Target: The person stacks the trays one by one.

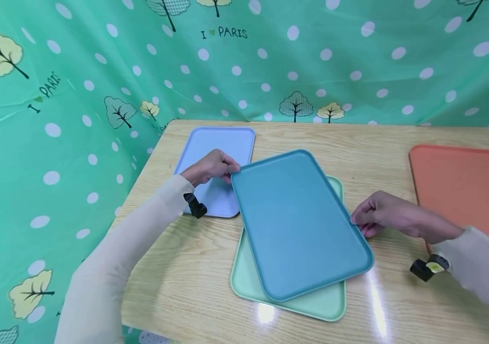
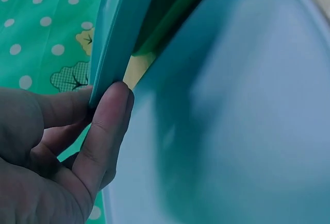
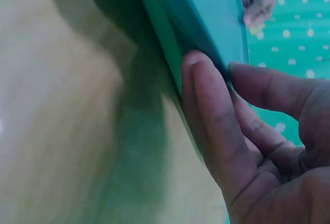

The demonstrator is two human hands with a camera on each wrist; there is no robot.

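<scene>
Blue tray (image 1: 300, 229): held askew over green tray (image 1: 321, 303), far left corner beside lilac tray (image 1: 216, 198). Cannot tell whether it touches green. Looks light, stiff, smooth; might slip, unlikely to break. Left hand (image 1: 211, 167) pinches that corner; right hand (image 1: 382, 215) pinches the right long side. Best hold: raised rim (image 2: 118, 54), opposite sides.

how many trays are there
4: teal tray being held, pale green tray beneath it, lavender tray at left, orange tray at right, partly out of frame. More could be hidden underneath.
</scene>
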